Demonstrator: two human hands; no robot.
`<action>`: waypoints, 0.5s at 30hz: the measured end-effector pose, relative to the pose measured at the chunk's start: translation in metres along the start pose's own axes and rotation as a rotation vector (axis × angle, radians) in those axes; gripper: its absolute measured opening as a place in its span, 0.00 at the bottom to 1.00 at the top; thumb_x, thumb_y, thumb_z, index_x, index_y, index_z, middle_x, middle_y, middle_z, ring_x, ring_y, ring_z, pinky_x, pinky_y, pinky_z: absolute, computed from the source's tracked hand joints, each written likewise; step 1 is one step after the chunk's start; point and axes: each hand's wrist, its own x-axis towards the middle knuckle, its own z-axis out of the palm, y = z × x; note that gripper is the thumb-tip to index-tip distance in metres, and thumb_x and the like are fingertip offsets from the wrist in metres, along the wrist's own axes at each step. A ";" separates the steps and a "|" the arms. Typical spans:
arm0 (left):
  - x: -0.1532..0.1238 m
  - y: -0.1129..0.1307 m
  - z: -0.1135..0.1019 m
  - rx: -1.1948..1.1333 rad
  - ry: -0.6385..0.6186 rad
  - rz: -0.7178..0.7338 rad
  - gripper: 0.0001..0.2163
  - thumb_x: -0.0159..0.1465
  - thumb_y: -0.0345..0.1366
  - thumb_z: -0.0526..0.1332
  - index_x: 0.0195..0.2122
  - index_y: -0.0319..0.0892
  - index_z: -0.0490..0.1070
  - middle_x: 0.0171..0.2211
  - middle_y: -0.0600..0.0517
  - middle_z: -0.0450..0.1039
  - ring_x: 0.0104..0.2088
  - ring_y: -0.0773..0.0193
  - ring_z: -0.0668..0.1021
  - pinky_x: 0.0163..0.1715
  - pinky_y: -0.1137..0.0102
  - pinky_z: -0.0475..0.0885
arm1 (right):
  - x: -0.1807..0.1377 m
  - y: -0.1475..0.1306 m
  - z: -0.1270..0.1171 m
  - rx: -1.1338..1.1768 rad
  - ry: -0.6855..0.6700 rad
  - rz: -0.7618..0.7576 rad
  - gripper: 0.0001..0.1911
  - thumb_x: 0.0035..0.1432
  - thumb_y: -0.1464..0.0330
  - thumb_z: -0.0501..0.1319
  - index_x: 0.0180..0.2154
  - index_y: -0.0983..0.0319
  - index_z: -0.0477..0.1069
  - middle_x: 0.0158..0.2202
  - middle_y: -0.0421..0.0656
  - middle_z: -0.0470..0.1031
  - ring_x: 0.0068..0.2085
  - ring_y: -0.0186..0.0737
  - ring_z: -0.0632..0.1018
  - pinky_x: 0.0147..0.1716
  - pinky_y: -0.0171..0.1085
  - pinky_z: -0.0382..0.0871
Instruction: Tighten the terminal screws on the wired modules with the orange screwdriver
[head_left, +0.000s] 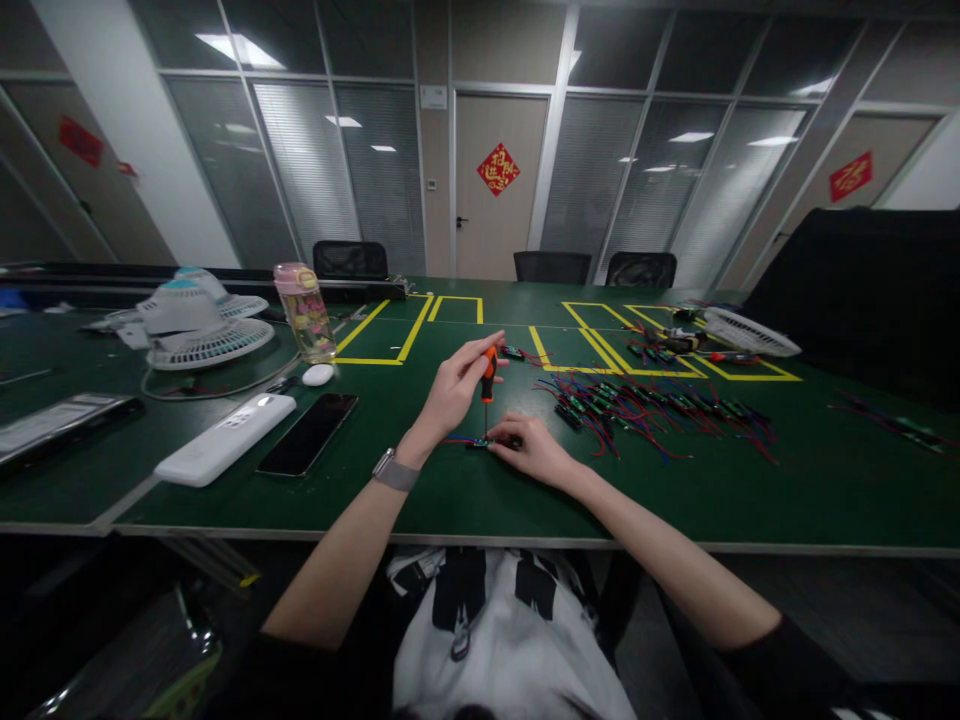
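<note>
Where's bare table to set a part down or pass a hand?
Free: green table between the wired-board pile and the front edge, right of the right hand; also the strip between phone and left hand. Crowded: the pile itself, and the left side with white slab, bottle and fans.

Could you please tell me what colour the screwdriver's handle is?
The screwdriver handle is orange and black; it shows best in the head view.
</note>
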 end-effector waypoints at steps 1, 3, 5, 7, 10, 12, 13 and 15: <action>0.000 -0.001 0.000 -0.023 0.013 -0.019 0.17 0.66 0.38 0.53 0.56 0.46 0.66 0.51 0.46 0.69 0.41 0.63 0.78 0.36 0.69 0.76 | 0.000 0.000 0.000 0.000 0.000 0.002 0.06 0.55 0.72 0.62 0.36 0.64 0.76 0.30 0.41 0.70 0.30 0.33 0.72 0.31 0.32 0.65; 0.001 -0.003 0.000 0.016 0.071 -0.031 0.17 0.65 0.38 0.56 0.55 0.44 0.67 0.46 0.47 0.71 0.37 0.65 0.78 0.35 0.70 0.76 | 0.000 0.000 0.000 0.001 -0.002 0.008 0.06 0.55 0.72 0.62 0.36 0.64 0.76 0.30 0.41 0.71 0.30 0.33 0.72 0.31 0.32 0.65; 0.001 -0.005 0.000 0.124 0.129 -0.001 0.16 0.61 0.37 0.61 0.51 0.44 0.70 0.41 0.49 0.71 0.35 0.67 0.76 0.36 0.72 0.74 | -0.001 0.000 0.000 -0.001 -0.006 0.012 0.06 0.55 0.72 0.62 0.36 0.63 0.77 0.30 0.41 0.71 0.30 0.33 0.72 0.31 0.32 0.65; 0.001 -0.005 -0.001 0.220 0.159 0.043 0.14 0.59 0.37 0.63 0.47 0.45 0.73 0.38 0.51 0.70 0.36 0.67 0.75 0.37 0.73 0.73 | -0.001 -0.001 -0.001 -0.003 -0.010 0.013 0.06 0.55 0.72 0.62 0.36 0.63 0.77 0.30 0.41 0.71 0.30 0.34 0.72 0.31 0.32 0.65; 0.001 -0.004 -0.002 0.224 0.142 0.059 0.12 0.64 0.38 0.58 0.47 0.46 0.73 0.43 0.49 0.69 0.41 0.66 0.74 0.39 0.73 0.72 | 0.000 -0.002 -0.002 0.000 -0.014 0.013 0.06 0.55 0.72 0.62 0.36 0.63 0.77 0.30 0.41 0.71 0.30 0.33 0.72 0.31 0.32 0.65; 0.001 -0.003 -0.002 0.124 0.100 0.036 0.14 0.66 0.37 0.53 0.50 0.46 0.71 0.47 0.48 0.68 0.43 0.65 0.75 0.40 0.72 0.73 | 0.000 -0.002 -0.002 0.000 -0.017 0.015 0.06 0.55 0.71 0.62 0.36 0.63 0.77 0.30 0.42 0.71 0.30 0.33 0.72 0.31 0.32 0.65; 0.001 -0.002 -0.001 0.064 0.083 0.019 0.15 0.67 0.37 0.52 0.52 0.45 0.70 0.49 0.47 0.68 0.42 0.65 0.76 0.39 0.71 0.73 | 0.000 -0.002 -0.002 -0.002 -0.018 0.016 0.06 0.55 0.71 0.62 0.36 0.63 0.77 0.30 0.42 0.71 0.30 0.33 0.72 0.30 0.32 0.65; 0.002 -0.001 0.000 -0.019 0.069 -0.015 0.15 0.67 0.37 0.52 0.53 0.44 0.68 0.48 0.46 0.69 0.39 0.65 0.77 0.36 0.70 0.75 | 0.000 -0.002 -0.002 -0.007 -0.020 0.016 0.06 0.55 0.71 0.62 0.36 0.63 0.77 0.30 0.42 0.71 0.30 0.34 0.72 0.31 0.32 0.65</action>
